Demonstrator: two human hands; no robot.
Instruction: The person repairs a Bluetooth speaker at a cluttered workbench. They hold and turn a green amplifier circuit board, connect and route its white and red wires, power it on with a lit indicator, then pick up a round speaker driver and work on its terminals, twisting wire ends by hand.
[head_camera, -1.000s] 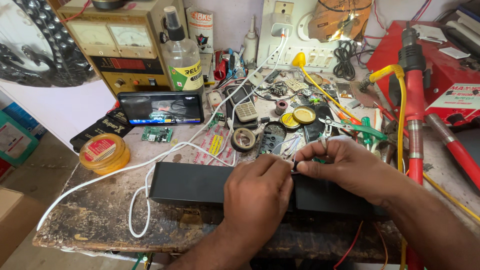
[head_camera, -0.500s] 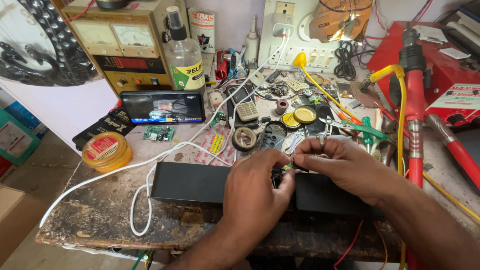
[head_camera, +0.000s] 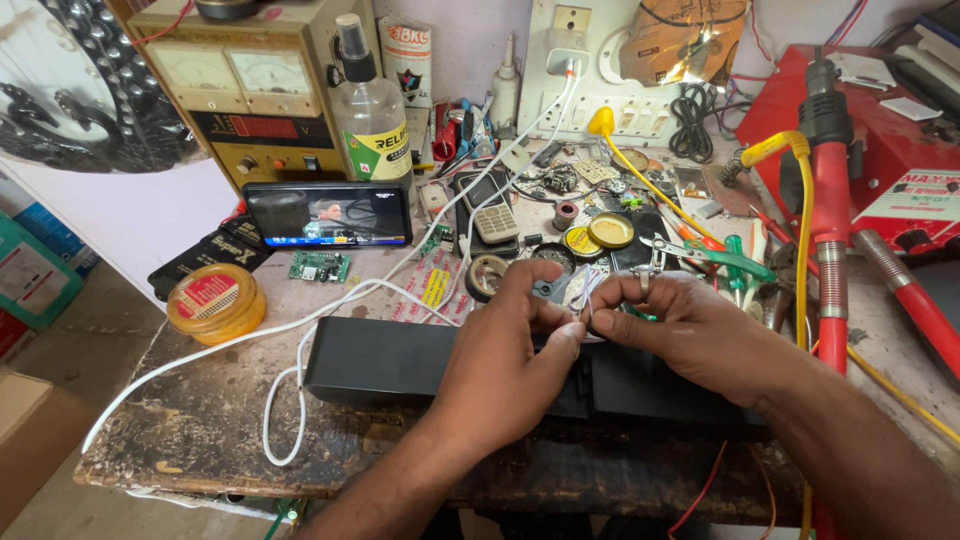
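A long black box-shaped speaker (head_camera: 380, 360) lies across the worn workbench. Above its middle my left hand (head_camera: 505, 350) and my right hand (head_camera: 690, 335) meet, fingertips pinched together on thin pale wires (head_camera: 582, 300) that rise from the speaker. Both wrists rest over the speaker's top. What the wires join to is hidden under my fingers.
A white cable (head_camera: 290, 335) loops over the bench's left side. Behind stand a yellow tin (head_camera: 215, 303), a phone with a lit screen (head_camera: 328, 214), a spray bottle (head_camera: 370, 110), a bench power supply (head_camera: 245, 85) and small parts. A red hot-air tool (head_camera: 830, 200) lies at right.
My hands have lifted slightly and drawn closer, the fingertips now pinching the wires higher above the speaker. The speaker has not moved.
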